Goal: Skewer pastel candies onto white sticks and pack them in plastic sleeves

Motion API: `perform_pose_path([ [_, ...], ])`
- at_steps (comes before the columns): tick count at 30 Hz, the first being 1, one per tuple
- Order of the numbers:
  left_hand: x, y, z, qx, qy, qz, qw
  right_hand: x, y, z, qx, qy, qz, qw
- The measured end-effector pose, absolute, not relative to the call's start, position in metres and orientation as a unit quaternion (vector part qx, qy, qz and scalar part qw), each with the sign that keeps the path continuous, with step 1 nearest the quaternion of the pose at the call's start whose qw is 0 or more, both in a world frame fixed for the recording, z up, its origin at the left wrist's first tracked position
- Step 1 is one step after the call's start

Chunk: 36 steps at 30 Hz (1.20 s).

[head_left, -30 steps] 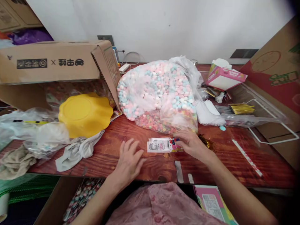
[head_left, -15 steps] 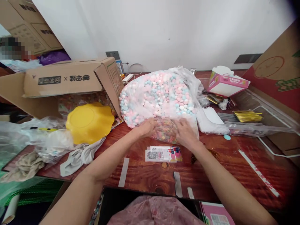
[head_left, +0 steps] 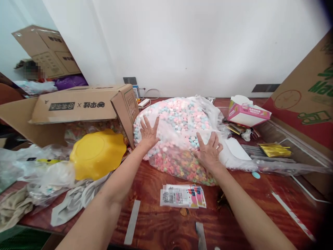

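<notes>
A large clear bag of pink, white and blue candies [head_left: 177,111] lies against the wall side of the table. In front of it, and partly over it, rests a clear bag of small multicoloured ring candies [head_left: 179,165]. My left hand [head_left: 149,133] is spread over the left part of the pastel candy bag, holding nothing. My right hand [head_left: 209,151], fingers apart, is at the right side of the ring candy bag. Whether either palm presses on the plastic I cannot tell. Printed labels [head_left: 182,196] lie on the table just nearer to me.
An open cardboard box [head_left: 85,104] stands at left with a yellow scalloped bowl [head_left: 99,154] before it. Grey cloth [head_left: 75,201] and crumpled plastic lie near. At right are a pink carton [head_left: 247,111], gold twist ties [head_left: 275,150] in a clear bin, and a big box [head_left: 293,100].
My hands have moved apart and spread open, away from the ring candy bag's middle. That bag now lies flatter and wider. The view has tilted up a little.
</notes>
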State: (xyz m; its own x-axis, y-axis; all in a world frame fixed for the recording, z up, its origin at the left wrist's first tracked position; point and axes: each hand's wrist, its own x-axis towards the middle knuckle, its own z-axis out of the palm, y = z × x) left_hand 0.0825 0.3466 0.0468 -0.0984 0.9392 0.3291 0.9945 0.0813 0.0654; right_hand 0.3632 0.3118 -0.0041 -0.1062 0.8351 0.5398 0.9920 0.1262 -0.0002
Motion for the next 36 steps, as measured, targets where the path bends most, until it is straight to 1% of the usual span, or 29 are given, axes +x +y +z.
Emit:
perform_pose_path([
  [4,0.067,0.357,0.048,-0.660,-0.741,-0.107,-0.059,0.371,0.327,0.002,-0.687,-0.687,-0.110,0.210],
  [6,0.062,0.360,0.042,-0.658,-0.741,-0.093,-0.095,0.376,0.328,0.011,-0.698,-0.682,-0.085,0.198],
  [10,0.055,0.355,0.027,-0.656,-0.736,-0.094,-0.137,0.381,0.320,0.025,-0.699,-0.693,-0.090,0.152],
  [15,0.046,0.333,0.026,-0.673,-0.710,-0.150,-0.144,0.382,0.299,0.019,-0.685,-0.721,-0.054,0.091],
  [19,0.042,0.310,0.026,-0.693,-0.678,-0.194,-0.150,0.390,0.289,0.015,-0.691,-0.718,-0.024,0.077],
  [25,0.040,0.263,0.020,-0.719,-0.635,-0.215,-0.180,0.398,0.275,0.016,-0.689,-0.720,-0.016,0.082],
  [29,0.027,0.228,0.024,-0.731,-0.624,-0.206,-0.182,0.400,0.256,0.007,-0.671,-0.735,-0.013,0.098],
  [33,0.012,0.205,0.028,-0.739,-0.631,-0.180,-0.151,0.402,0.246,-0.004,-0.662,-0.740,-0.001,0.122],
  [36,0.006,0.197,0.026,-0.734,-0.650,-0.161,-0.113,0.402,0.244,-0.002,-0.669,-0.732,0.012,0.132],
])
